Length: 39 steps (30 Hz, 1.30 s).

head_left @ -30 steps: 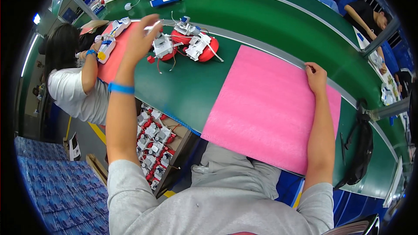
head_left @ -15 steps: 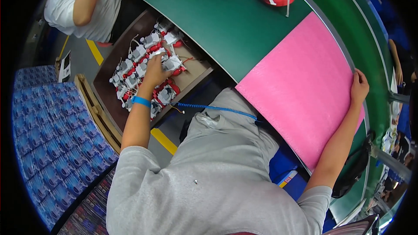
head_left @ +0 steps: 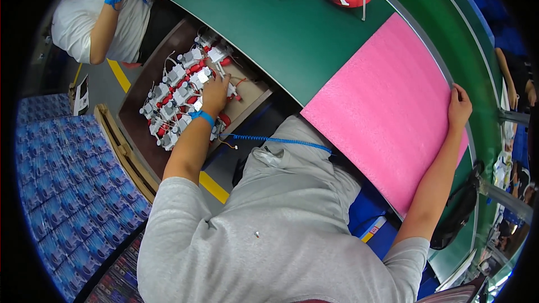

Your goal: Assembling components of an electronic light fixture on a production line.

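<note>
Left hand point(head_left: 215, 93), fingers curled, reaches down into a brown cardboard box point(head_left: 254, 100) beside the bench and closes over one of the small white-and-red wired assemblies point(head_left: 181, 94) packed there. Right hand point(head_left: 459, 106), fingers loosely bent, grips the far edge of a flat pink foam sheet point(head_left: 387, 106) lying on the green worktable point(head_left: 292, 28). A blue coiled cord point(head_left: 281, 141) runs from the left wrist across the grey shirt; another person's arm point(head_left: 104, 28) works at upper left.

My left hand point(head_left: 215, 92) down in the brown box point(head_left: 250, 101) on the red-and-white parts point(head_left: 177, 98), blue wristband point(head_left: 203, 116) showing, my right hand point(head_left: 459, 106) gripping the far edge of the pink foam sheet point(head_left: 387, 106), green surface point(head_left: 297, 28) beneath, a co-worker's arm point(head_left: 106, 22) at upper left.
</note>
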Each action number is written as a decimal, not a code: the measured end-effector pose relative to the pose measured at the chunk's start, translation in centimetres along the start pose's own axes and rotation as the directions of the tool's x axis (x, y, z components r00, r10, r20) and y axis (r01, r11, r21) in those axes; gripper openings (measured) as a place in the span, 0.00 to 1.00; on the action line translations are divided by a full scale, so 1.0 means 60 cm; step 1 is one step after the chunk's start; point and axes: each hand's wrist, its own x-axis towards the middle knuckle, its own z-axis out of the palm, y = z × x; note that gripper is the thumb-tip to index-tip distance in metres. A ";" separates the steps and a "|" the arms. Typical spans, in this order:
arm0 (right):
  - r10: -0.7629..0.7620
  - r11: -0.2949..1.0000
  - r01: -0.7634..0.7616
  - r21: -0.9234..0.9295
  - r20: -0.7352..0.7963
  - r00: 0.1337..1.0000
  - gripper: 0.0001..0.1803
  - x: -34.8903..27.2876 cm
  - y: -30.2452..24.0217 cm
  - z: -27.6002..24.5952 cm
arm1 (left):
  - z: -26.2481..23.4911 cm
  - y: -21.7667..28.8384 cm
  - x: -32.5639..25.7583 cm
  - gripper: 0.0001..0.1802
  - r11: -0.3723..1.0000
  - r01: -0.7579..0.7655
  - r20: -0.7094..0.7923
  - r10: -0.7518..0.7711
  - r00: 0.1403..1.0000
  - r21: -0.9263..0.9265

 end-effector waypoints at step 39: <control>0.052 0.987 -0.049 0.155 -0.016 0.999 0.11 -0.013 -0.005 0.004 | -0.522 -0.056 0.006 0.33 0.426 -0.241 -0.364 -0.234 0.902 -0.872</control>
